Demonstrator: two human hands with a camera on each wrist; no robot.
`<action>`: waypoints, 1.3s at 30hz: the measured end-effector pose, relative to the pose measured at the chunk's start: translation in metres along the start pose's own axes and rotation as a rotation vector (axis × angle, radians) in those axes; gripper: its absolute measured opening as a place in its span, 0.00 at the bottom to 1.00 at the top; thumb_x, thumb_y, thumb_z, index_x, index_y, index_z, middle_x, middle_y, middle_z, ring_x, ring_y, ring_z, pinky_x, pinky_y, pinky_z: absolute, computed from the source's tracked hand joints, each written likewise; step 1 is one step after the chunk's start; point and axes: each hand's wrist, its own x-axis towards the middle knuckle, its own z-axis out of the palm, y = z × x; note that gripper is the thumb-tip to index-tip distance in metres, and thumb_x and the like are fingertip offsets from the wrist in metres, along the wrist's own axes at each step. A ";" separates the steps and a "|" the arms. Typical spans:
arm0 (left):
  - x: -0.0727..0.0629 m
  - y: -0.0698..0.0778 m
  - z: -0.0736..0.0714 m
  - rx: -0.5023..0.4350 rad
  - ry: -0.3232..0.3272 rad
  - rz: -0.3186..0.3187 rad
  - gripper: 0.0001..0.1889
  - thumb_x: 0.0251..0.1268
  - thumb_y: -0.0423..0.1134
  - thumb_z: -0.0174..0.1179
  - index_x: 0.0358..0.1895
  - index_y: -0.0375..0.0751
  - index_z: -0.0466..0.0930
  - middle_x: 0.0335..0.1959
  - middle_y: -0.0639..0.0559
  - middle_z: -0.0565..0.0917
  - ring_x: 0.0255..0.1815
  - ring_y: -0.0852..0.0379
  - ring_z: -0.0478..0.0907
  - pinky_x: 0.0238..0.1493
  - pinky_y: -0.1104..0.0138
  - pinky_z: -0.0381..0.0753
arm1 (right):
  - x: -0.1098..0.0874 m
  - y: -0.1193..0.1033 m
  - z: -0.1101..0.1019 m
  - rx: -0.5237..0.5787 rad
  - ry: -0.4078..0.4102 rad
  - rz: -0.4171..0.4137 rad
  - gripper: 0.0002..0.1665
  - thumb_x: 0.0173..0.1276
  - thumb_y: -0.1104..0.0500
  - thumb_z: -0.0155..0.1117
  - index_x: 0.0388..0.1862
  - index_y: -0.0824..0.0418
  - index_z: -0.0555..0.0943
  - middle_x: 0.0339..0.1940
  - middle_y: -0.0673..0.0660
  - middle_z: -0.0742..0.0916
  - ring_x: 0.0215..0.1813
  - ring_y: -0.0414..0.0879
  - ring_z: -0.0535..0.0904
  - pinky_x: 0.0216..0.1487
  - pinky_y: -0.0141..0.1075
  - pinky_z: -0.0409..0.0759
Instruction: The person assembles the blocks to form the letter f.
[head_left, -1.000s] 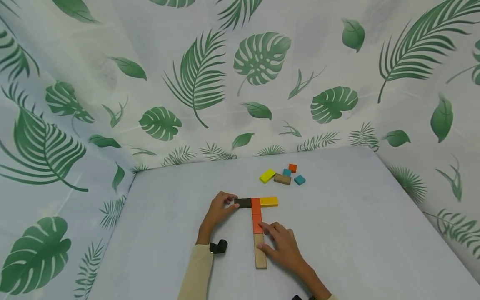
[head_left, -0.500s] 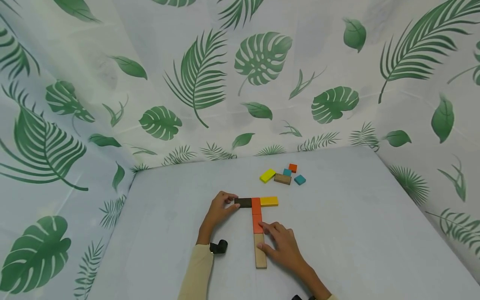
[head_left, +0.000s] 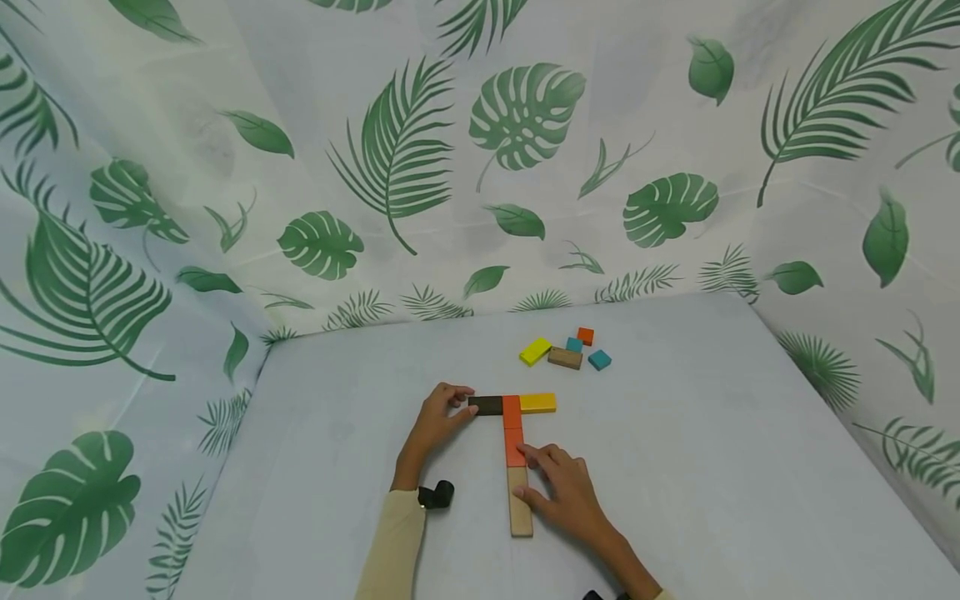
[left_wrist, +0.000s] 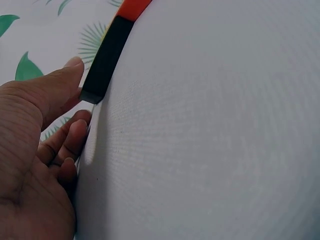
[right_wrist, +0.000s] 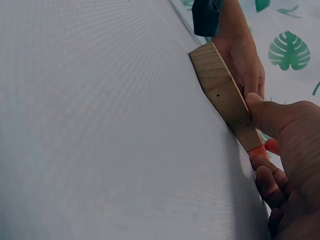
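Flat blocks form a T on the white table. A black block (head_left: 486, 406) and a yellow-orange block (head_left: 538, 403) flank an upper orange block (head_left: 512, 411). Below it lie a second orange block (head_left: 513, 447) and a light wooden block (head_left: 519, 508), end to end. My left hand (head_left: 441, 418) is at the black block's outer end, thumb and index fingertip right at its corners. The right hand (head_left: 567, 492) rests along the stem's right side, its index fingertip at the lower orange block and its thumb at the wooden block. In the right wrist view, the wooden block (right_wrist: 225, 95) shows its side face.
Behind the T lie loose blocks: a bright yellow one (head_left: 536, 352), a brown wooden one (head_left: 565, 358), a small orange one (head_left: 586, 336) and two blue ones, one blue block (head_left: 599, 359) apart at the right. Leaf-patterned cloth (head_left: 420, 275) hangs around the table (head_left: 712, 433).
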 end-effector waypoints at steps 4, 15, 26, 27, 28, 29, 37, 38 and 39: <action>0.000 -0.001 -0.001 0.009 0.010 -0.001 0.17 0.65 0.43 0.64 0.54 0.39 0.81 0.44 0.43 0.79 0.44 0.51 0.76 0.51 0.59 0.75 | 0.001 0.000 0.001 0.001 -0.004 -0.004 0.39 0.58 0.37 0.70 0.68 0.44 0.74 0.42 0.41 0.79 0.41 0.34 0.68 0.41 0.35 0.59; 0.002 -0.005 0.001 0.027 0.009 0.033 0.18 0.66 0.44 0.63 0.55 0.40 0.81 0.45 0.44 0.78 0.43 0.53 0.75 0.49 0.62 0.75 | 0.050 0.011 -0.031 0.211 0.225 -0.048 0.16 0.68 0.58 0.66 0.53 0.60 0.81 0.31 0.49 0.79 0.34 0.39 0.73 0.37 0.30 0.76; -0.021 0.005 0.015 0.036 0.031 -0.094 0.28 0.66 0.50 0.63 0.66 0.45 0.71 0.57 0.40 0.69 0.47 0.52 0.72 0.52 0.55 0.71 | 0.172 0.025 -0.071 -0.343 -0.022 0.051 0.32 0.65 0.45 0.67 0.65 0.57 0.76 0.59 0.66 0.79 0.60 0.61 0.72 0.65 0.60 0.65; -0.026 0.007 0.017 0.048 0.027 -0.100 0.29 0.65 0.51 0.63 0.67 0.46 0.70 0.60 0.39 0.67 0.50 0.50 0.73 0.53 0.52 0.72 | 0.177 0.026 -0.069 -0.379 -0.058 0.065 0.33 0.65 0.44 0.67 0.65 0.56 0.76 0.59 0.66 0.79 0.62 0.62 0.71 0.68 0.61 0.60; -0.030 0.010 0.019 0.060 0.023 -0.106 0.30 0.65 0.52 0.63 0.68 0.48 0.69 0.63 0.38 0.65 0.52 0.48 0.73 0.54 0.49 0.71 | 0.180 0.027 -0.067 -0.409 -0.083 0.075 0.33 0.64 0.43 0.68 0.65 0.56 0.76 0.59 0.66 0.79 0.62 0.62 0.71 0.71 0.63 0.55; -0.035 0.013 0.022 0.077 0.019 -0.108 0.31 0.65 0.53 0.62 0.69 0.49 0.68 0.65 0.38 0.64 0.54 0.47 0.73 0.55 0.47 0.71 | 0.183 0.026 -0.065 -0.434 -0.101 0.086 0.33 0.64 0.43 0.68 0.65 0.56 0.77 0.58 0.66 0.80 0.62 0.62 0.71 0.73 0.63 0.50; -0.059 0.028 0.030 0.190 -0.005 -0.096 0.37 0.58 0.60 0.65 0.72 0.59 0.66 0.72 0.40 0.60 0.56 0.49 0.71 0.52 0.52 0.67 | 0.191 0.014 -0.056 -0.484 -0.098 0.070 0.27 0.63 0.50 0.71 0.60 0.55 0.80 0.52 0.64 0.83 0.60 0.59 0.74 0.76 0.61 0.42; -0.060 0.029 0.030 0.202 -0.003 -0.095 0.38 0.57 0.61 0.66 0.72 0.60 0.66 0.72 0.40 0.60 0.56 0.49 0.70 0.52 0.52 0.66 | 0.192 0.013 -0.056 -0.473 -0.110 0.053 0.27 0.62 0.51 0.71 0.60 0.54 0.81 0.53 0.63 0.83 0.60 0.59 0.74 0.75 0.61 0.45; -0.060 0.030 0.029 0.218 -0.002 -0.093 0.38 0.57 0.61 0.66 0.72 0.60 0.66 0.73 0.40 0.60 0.55 0.50 0.70 0.51 0.52 0.66 | 0.193 0.011 -0.055 -0.455 -0.132 0.042 0.26 0.62 0.51 0.72 0.59 0.53 0.81 0.54 0.62 0.83 0.61 0.59 0.73 0.74 0.62 0.50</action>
